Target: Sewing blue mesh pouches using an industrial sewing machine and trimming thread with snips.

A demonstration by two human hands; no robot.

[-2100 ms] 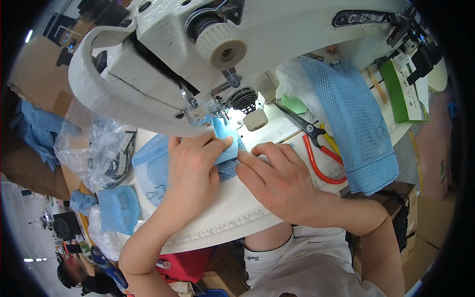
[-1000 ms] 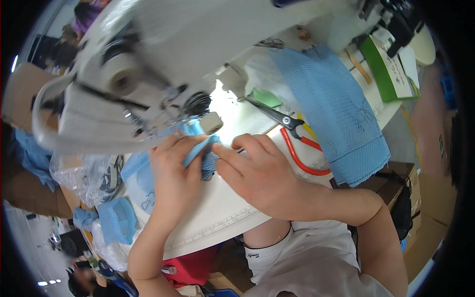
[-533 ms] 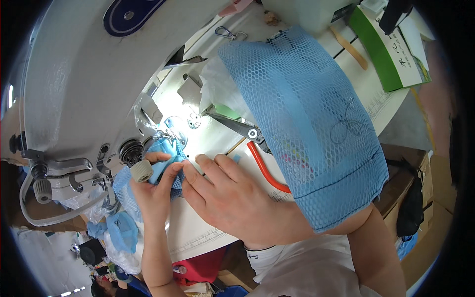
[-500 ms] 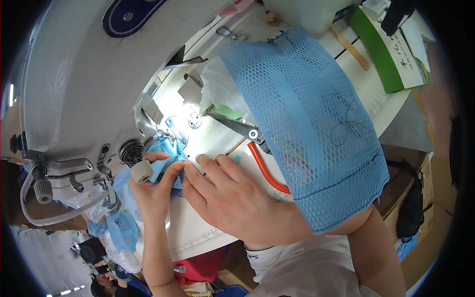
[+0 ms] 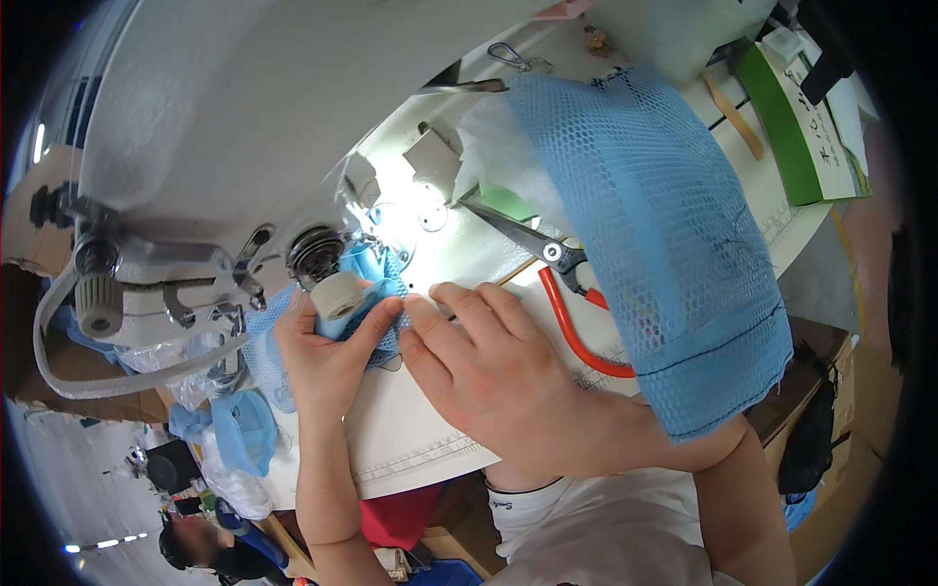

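At the needle area of a sewing machine (image 5: 234, 146), blue mesh fabric (image 5: 266, 337) with a smooth blue strip lies on the white table. My left hand (image 5: 327, 352) pinches the fabric between thumb and fingers, partly behind a cream tension knob (image 5: 337, 295). Beside it my right hand (image 5: 489, 366) rests palm down, fingers stretched out, its index fingertip at the fabric's edge and close to my left thumb. A blue mesh piece (image 5: 674, 254) with a dark seam drapes over my right forearm and the table. Red-handled scissors (image 5: 552, 252) lie partly beneath that piece.
A green and white box (image 5: 796, 127) and a wooden stick (image 5: 733, 115) lie at the far right. A carabiner clip (image 5: 508, 57) sits at the back. Blue fabric pieces (image 5: 244, 430) and clear plastic hang at the table's left edge. Another person (image 5: 210, 547) is at lower left.
The view has shifted, so the machine and table sit farther right in the picture. My hands keep nearly the same pose at the fabric.
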